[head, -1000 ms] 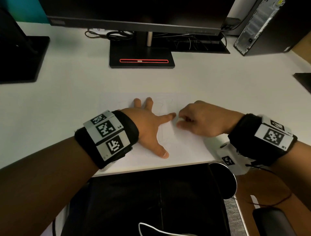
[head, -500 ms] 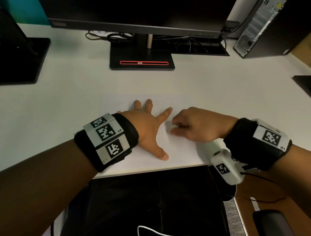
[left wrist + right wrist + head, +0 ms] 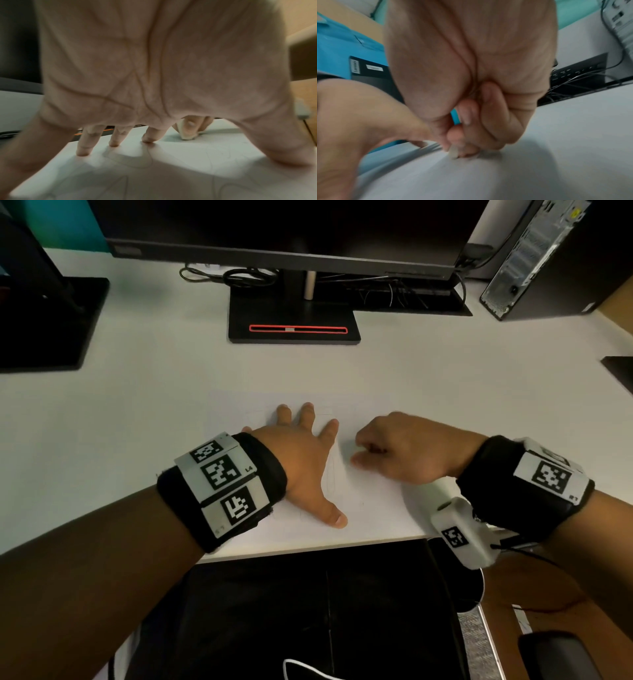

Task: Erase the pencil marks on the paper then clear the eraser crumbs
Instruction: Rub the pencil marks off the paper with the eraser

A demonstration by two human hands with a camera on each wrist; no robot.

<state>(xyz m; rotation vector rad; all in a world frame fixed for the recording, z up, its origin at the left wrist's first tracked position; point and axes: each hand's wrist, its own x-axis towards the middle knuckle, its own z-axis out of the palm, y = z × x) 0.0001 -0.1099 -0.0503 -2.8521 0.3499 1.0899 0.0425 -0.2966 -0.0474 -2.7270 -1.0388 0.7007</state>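
Observation:
A white sheet of paper (image 3: pixel 373 501) with faint pencil lines (image 3: pixel 130 161) lies near the front edge of the white desk (image 3: pixel 137 405). My left hand (image 3: pixel 305 460) lies flat on the sheet with fingers spread, pressing it down. Just right of it, my right hand (image 3: pixel 356 455) pinches a small pale eraser (image 3: pixel 187 133) between thumb and fingertips, its tip touching the paper; the eraser (image 3: pixel 453 152) also shows blurred in the right wrist view. From the head view the eraser is hidden by the fingers.
A monitor stand (image 3: pixel 294 320) with a red stripe sits at the back centre, cables (image 3: pixel 236 275) behind it. A second dark stand (image 3: pixel 44 320) is at back left, a computer tower (image 3: pixel 534 258) at back right. The desk edge runs just below my wrists.
My right hand with the eraser has shifted left and back to the right across the paper in a rubbing stroke. The left hand stays pressed on the sheet.

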